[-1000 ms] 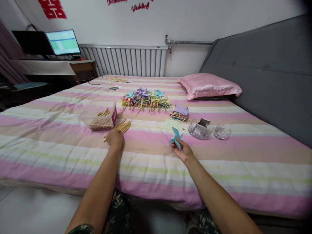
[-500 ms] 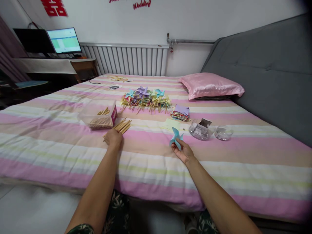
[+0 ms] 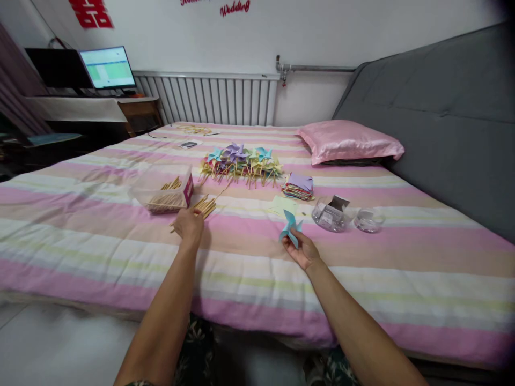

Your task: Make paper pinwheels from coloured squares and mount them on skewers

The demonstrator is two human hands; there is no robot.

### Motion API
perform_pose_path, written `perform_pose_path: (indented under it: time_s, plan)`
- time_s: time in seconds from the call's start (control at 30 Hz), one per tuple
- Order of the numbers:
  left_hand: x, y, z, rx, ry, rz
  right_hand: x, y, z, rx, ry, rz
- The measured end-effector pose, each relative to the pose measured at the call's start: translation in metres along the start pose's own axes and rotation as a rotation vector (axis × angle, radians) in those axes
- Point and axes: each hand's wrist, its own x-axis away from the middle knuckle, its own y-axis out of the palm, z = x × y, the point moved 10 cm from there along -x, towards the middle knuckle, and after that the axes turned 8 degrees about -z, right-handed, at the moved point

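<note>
My left hand [image 3: 189, 224] is closed on a thin wooden stick [image 3: 224, 190], which slants up and to the right out of the fingertips. Beneath and beside that hand lies a small bundle of wooden sticks [image 3: 207, 205] on the bedspread. My right hand [image 3: 302, 250] pinches a blue paper pinwheel head [image 3: 290, 228] a little above the bed; no stick shows on it. Just left of the bundle stands a clear plastic box [image 3: 140, 187] with more sticks inside. Beyond the hands lies a pile of finished pinwheels [image 3: 237, 161] on sticks.
A stack of coloured paper squares [image 3: 300, 185] lies right of the pile, with pale green paper [image 3: 281, 205] before it. Two clear round containers, one with small packets [image 3: 332, 217] and one shallower [image 3: 369, 221], sit further right. A pink pillow [image 3: 350, 140] rests near the grey headboard [image 3: 434, 112].
My left hand has turned slightly and drawn one stick up from the bundle, so it now sticks out past the others. My right hand with the pinwheel head has barely moved.
</note>
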Motion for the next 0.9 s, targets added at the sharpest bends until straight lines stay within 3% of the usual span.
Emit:
perform_pose_path:
  time_s: [0.17,0.3,0.4,0.53,0.6,0.7,0.8,0.9]
  plan:
    - [0.046,-0.007,0.05,0.074,0.28,-0.028,0.007,0.007,-0.006,0.012,-0.021,0.021]
    - [0.093,0.012,0.082,0.146,0.448,-0.248,0.02,0.022,-0.021,0.026,-0.045,0.035]
    - [0.114,0.016,0.094,0.18,0.502,-0.372,0.037,0.037,-0.04,0.06,-0.103,0.04]
    - [0.126,0.008,0.106,0.263,0.618,-0.492,0.066,0.067,-0.081,0.43,-0.373,-0.017]
    - [0.128,0.006,0.107,0.364,0.622,-0.58,0.076,0.081,-0.086,0.547,-0.408,-0.073]
    - [0.13,0.004,0.106,0.45,0.576,-0.668,0.082,0.096,-0.072,0.622,-0.27,-0.217]
    - [0.134,0.001,0.111,0.501,0.587,-0.709,0.09,0.114,-0.046,0.805,-0.055,-0.467]
    - [0.138,-0.002,0.116,0.528,0.605,-0.727,0.099,0.123,-0.032,0.959,0.028,-0.613]
